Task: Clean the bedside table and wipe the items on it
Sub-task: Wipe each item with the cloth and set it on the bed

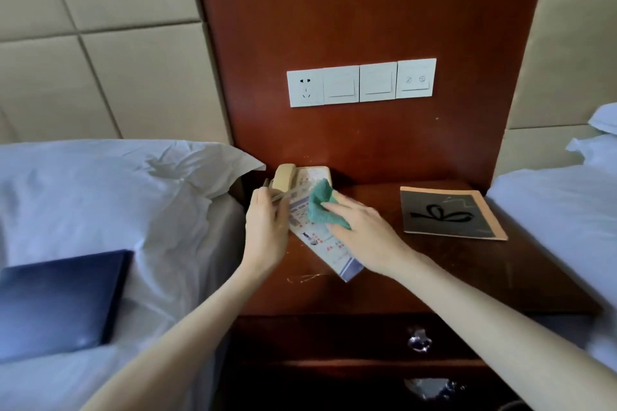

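Where the bedside table (434, 277) juts nearest, the left hand (265, 227) grips a printed card (314, 238) by its left edge, likely to steady it. The right hand (364, 237), fingers curled over a bunched green cloth (322, 207), presses it to the card's face to wipe. Behind sits the beige telephone (293, 175). A dark notebook (450, 213) lies well apart, rightward.

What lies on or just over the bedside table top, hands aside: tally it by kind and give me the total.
telephone: 1
printed card: 1
green cloth: 1
notebook: 1
Total: 4
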